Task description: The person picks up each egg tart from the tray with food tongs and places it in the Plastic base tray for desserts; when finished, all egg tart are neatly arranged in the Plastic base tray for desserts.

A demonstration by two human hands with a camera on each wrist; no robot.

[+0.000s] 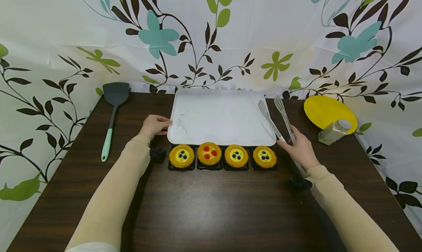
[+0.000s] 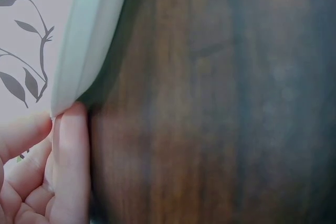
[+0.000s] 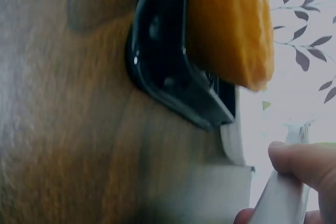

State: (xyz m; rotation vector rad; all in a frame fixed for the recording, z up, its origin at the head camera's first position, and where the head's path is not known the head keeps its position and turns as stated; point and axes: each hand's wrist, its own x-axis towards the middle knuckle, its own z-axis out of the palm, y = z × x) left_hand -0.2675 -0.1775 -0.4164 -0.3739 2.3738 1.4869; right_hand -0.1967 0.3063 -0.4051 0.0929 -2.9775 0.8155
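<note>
My left hand (image 1: 155, 126) pinches the left edge of a white rectangular tray (image 1: 221, 116). In the left wrist view, thumb and fingertips meet at the rim of the tray (image 2: 94, 30). Metal tongs (image 1: 272, 125) are gripped in my right hand (image 1: 299, 149), their two arms spread apart with nothing between the tips. The tips lie over and beside the tray's right edge. A row of several round tarts sits in black holders along the tray's front: one tart has red pieces (image 1: 209, 153), the others, such as the leftmost tart (image 1: 181, 156), have blue dots.
A spatula (image 1: 111, 122) with a dark head and mint handle lies to the left. At the back right, a yellow plate (image 1: 324, 111) lies with a shaker jar (image 1: 333, 133) tipped against it. Patterned cloth (image 1: 230, 36) hangs behind the dark wooden table (image 1: 211, 211).
</note>
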